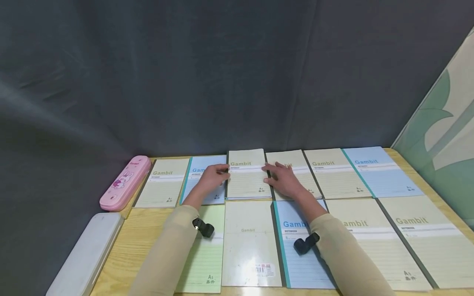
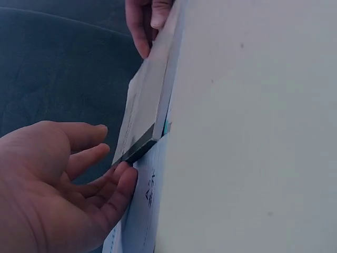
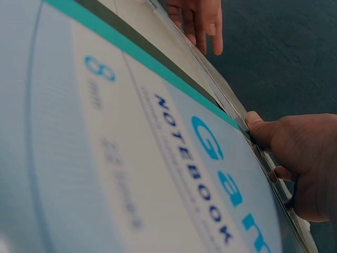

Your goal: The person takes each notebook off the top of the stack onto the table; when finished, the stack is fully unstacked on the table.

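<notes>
A cream Gambit notebook (image 1: 246, 187) with a dark spine lies in the back row, between both hands. My left hand (image 1: 214, 180) is at its left edge, fingers extended and loosely bent. In the left wrist view, the lower fingertips (image 2: 126, 182) touch the corner by the dark spine (image 2: 141, 148), over a blue notebook (image 2: 145, 203). At the notebook's right edge is my right hand (image 1: 283, 180), palm down over the neighbouring cream notebook (image 1: 292, 160), with thumb and fingers spread. In the right wrist view, its thumb (image 3: 255, 118) rests along the notebooks' edges.
More notebooks form two rows on the wooden table (image 1: 122, 250), including a green one (image 1: 203, 263), a face-down one (image 1: 252, 246) and a blue one (image 1: 307, 271). A pink pencil case (image 1: 126, 183) and a white case (image 1: 87, 255) lie left. A dark curtain (image 1: 237, 78) hangs behind.
</notes>
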### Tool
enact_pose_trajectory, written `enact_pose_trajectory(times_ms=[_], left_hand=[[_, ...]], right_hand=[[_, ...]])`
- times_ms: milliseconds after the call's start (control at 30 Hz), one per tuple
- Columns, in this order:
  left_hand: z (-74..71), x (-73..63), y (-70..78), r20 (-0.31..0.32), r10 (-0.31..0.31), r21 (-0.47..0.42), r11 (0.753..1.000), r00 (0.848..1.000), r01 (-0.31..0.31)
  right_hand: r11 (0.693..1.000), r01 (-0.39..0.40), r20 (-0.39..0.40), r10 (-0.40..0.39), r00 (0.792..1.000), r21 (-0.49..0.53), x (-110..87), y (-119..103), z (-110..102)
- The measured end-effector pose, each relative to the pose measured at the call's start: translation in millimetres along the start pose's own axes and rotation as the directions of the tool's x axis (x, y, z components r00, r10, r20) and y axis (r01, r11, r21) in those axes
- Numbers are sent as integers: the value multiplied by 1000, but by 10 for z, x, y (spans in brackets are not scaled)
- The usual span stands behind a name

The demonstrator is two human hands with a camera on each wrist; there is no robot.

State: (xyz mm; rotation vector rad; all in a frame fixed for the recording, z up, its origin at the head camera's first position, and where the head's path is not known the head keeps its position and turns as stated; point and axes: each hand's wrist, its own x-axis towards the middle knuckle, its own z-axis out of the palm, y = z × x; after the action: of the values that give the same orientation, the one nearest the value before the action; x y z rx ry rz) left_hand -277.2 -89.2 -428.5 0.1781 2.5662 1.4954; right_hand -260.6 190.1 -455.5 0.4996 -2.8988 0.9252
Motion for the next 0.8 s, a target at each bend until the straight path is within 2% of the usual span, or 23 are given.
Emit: enact_pose_trajectory(times_ms=[100,200,267,333,467,600,800], left_hand=[[-6,-3,-9,-8,-30,-136,990,1000,29],[-8,2,-27,-17,-56,-273,961,998,49],[-4,1,-22,-29,-68,-317,947,997,55],[9,-4,-15,-50,-76,-319,946,996,56],[46,-27,8,-75,-81,-266,962,994,58],[78,-43,3,-75,-82,-231,971,994,62],[42,-94,4,-65,-116,-255,962,991,96]], right_hand=[[1000,4,-3,-4,1000,5,-2,-6,-5],[1000,12,-8,-12,1000,3,-9,-12,-9],[1000,13,-11,-13,1000,5,-11,-17,-6],[1000,12,-6,-12,1000,7,-11,-23,-3],[1000,5,6,-5,1000,5,-3,-37,2],[1000,-8,9,8,1000,0,-3,-48,-8],[1000,-11,11,12,1000,-8,-13,-42,-10]])
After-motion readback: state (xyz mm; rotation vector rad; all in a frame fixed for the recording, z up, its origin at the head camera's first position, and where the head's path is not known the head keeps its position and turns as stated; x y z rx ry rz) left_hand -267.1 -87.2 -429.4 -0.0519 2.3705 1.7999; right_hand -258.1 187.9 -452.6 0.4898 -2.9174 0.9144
